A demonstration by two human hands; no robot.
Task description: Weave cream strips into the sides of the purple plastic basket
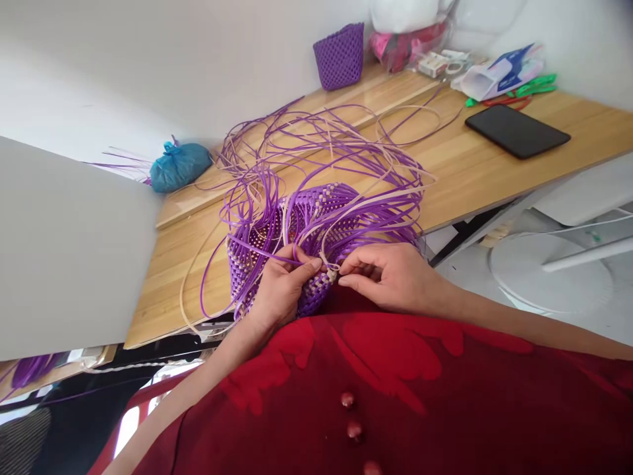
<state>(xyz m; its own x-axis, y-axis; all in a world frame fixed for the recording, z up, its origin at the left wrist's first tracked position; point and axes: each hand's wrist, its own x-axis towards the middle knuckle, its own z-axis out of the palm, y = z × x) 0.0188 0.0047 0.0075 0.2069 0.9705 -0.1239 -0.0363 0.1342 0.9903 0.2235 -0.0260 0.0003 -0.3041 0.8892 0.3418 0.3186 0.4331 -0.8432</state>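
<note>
A partly woven purple and cream basket lies at the table's front edge against my red clothing, long loose strands fanning out from it. My left hand pinches its near rim between thumb and fingers, with a purple strand running by the fingertips. A small cream strand loop stands up at the rim between both hands. From the right, my right hand meets this loop with curled fingers and thumb; the strand's end at its fingertips is partly hidden.
On the wooden table lie a black tablet, a white and blue packet and a blue plastic bag. A finished-looking small purple basket stands by the wall. A grey panel borders the left; a white stool base is below right.
</note>
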